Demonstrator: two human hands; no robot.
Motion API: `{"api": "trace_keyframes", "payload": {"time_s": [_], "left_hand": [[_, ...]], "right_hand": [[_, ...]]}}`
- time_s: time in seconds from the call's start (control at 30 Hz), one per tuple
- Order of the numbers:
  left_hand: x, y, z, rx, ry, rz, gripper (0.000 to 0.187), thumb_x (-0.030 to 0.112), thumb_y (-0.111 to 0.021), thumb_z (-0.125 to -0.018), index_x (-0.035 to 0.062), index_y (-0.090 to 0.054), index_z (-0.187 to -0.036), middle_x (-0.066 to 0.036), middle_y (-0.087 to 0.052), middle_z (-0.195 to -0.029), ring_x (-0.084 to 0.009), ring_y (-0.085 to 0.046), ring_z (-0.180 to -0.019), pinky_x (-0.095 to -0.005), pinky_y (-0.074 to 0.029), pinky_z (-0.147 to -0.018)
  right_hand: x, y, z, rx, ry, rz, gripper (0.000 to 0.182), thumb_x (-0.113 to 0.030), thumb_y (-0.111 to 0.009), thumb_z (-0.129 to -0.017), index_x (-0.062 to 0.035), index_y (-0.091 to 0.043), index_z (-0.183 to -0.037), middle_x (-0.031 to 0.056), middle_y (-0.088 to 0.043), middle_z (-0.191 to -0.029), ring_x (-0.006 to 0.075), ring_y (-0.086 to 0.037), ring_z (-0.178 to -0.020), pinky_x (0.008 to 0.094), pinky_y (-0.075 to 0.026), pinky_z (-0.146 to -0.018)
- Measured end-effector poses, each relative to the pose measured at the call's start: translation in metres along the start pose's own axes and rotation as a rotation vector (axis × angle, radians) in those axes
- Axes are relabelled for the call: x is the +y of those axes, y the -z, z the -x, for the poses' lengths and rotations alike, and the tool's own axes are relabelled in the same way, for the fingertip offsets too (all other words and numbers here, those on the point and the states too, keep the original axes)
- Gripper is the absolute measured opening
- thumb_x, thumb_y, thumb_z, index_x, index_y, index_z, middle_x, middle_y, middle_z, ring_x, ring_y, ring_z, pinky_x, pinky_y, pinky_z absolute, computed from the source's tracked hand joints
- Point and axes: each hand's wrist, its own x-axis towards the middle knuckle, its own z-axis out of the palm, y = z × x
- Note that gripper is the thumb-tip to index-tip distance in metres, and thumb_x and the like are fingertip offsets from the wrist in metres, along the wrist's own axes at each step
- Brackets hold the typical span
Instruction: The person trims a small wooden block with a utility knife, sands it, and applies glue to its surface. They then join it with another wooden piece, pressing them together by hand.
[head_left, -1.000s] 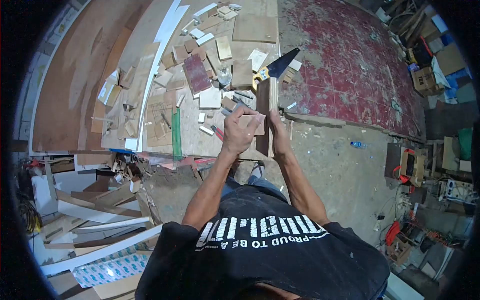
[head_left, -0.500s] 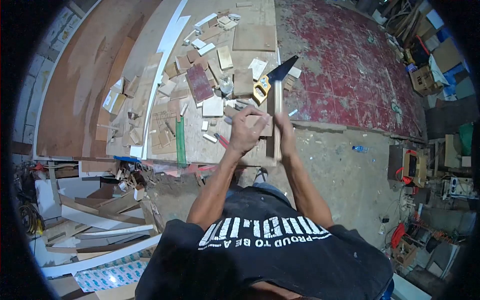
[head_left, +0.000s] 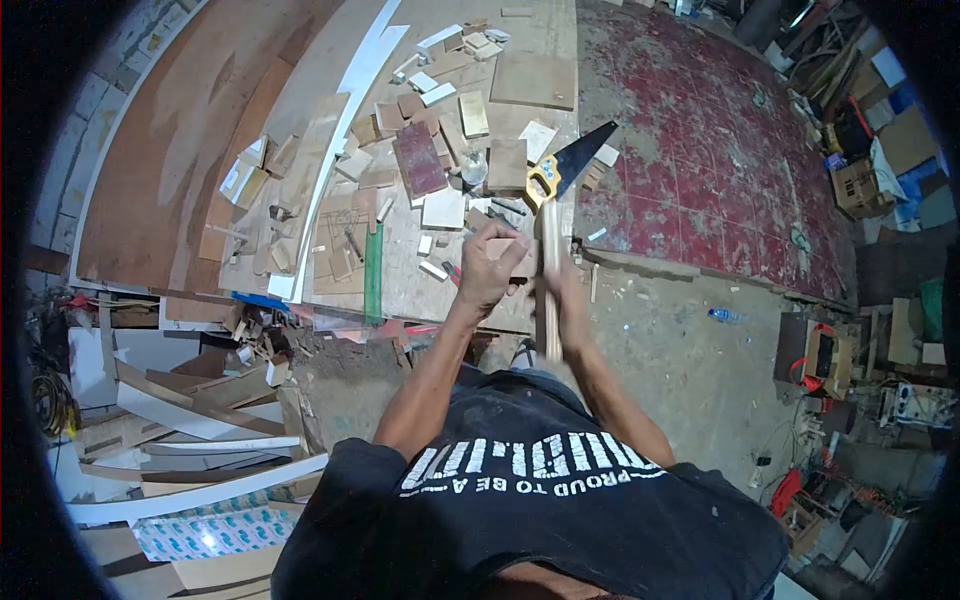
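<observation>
Bent fingers of my left hand [head_left: 487, 270] grip a small flat wooden block [head_left: 517, 259] at the workbench's near right edge. Close to its right side stands a long pale wooden strip [head_left: 552, 235], pointing toward my body. My right hand [head_left: 570, 305], smeared by motion, is closed along the strip's right side; its fingertips are partly hidden. Just past the strip's far end lies a handsaw [head_left: 568, 165] with a yellow handle. A red-handled tool [head_left: 453, 273] shows beside my left hand.
Wood offcuts, a dark red block [head_left: 420, 160] and a glass jar [head_left: 473, 167] crowd the bench [head_left: 460, 310]. A green strip [head_left: 373, 275] lies left. Beyond the right bench edge are a concrete floor [head_left: 660, 330] and red tiled surface [head_left: 690, 190]. Boards pile up lower left.
The wooden strip and my right hand have slid toward my body. My left hand keeps its grip on the block. The whole view has shifted slightly.
</observation>
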Motion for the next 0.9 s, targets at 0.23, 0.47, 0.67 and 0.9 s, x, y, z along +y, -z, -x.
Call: {"api": "trace_keyframes", "payload": {"time_s": [0.23, 0.47, 0.67, 0.9], "left_hand": [[0.017, -0.004, 0.017, -0.109, 0.081, 0.126, 0.023, 0.017, -0.067, -0.090, 0.0061, -0.058, -0.109, -0.002, -0.063, -0.080, -0.0066, -0.058, -0.056, -0.0194, -0.042, -0.042], [0.014, -0.005, 0.020, -0.224, -0.014, -0.165, 0.029, 0.007, -0.071, -0.086, 0.0017, -0.060, -0.113, -0.004, -0.066, -0.093, -0.0106, -0.064, -0.077, -0.0241, -0.052, -0.064], [-0.006, -0.014, 0.024, -0.257, -0.264, -0.235, 0.024, 0.002, -0.069, -0.085, 0.0053, -0.065, -0.108, 0.003, -0.064, -0.088, -0.0030, -0.054, -0.067, -0.0194, -0.043, -0.056], [0.012, -0.014, 0.033, -0.346, -0.203, -0.212, 0.023, 0.004, -0.069, -0.086, 0.0062, -0.066, -0.108, 0.004, -0.063, -0.086, -0.0023, -0.053, -0.066, -0.0192, -0.043, -0.055]], "right_hand": [[-0.055, 0.027, -0.034, 0.118, -0.312, -0.610, 0.053, -0.045, -0.049, -0.093, 0.0014, -0.057, -0.116, 0.0147, -0.067, -0.093, 0.0208, -0.066, -0.067, 0.0320, -0.054, -0.056], [-0.048, 0.023, 0.014, -0.051, -0.087, 0.020, 0.064, -0.032, -0.048, -0.095, -0.0030, -0.030, -0.149, 0.0139, -0.055, -0.125, 0.0177, -0.058, -0.097, 0.0308, -0.050, -0.081], [-0.045, 0.032, 0.016, 0.035, -0.146, -0.047, 0.063, -0.035, -0.047, -0.094, -0.0015, -0.036, -0.147, 0.0109, -0.056, -0.127, 0.0142, -0.056, -0.091, 0.0257, -0.048, -0.076], [-0.043, 0.029, -0.008, 0.040, -0.248, -0.148, 0.062, -0.039, -0.050, -0.092, -0.0022, -0.044, -0.142, 0.0099, -0.060, -0.115, 0.0125, -0.057, -0.091, 0.0295, -0.050, -0.067]]}}
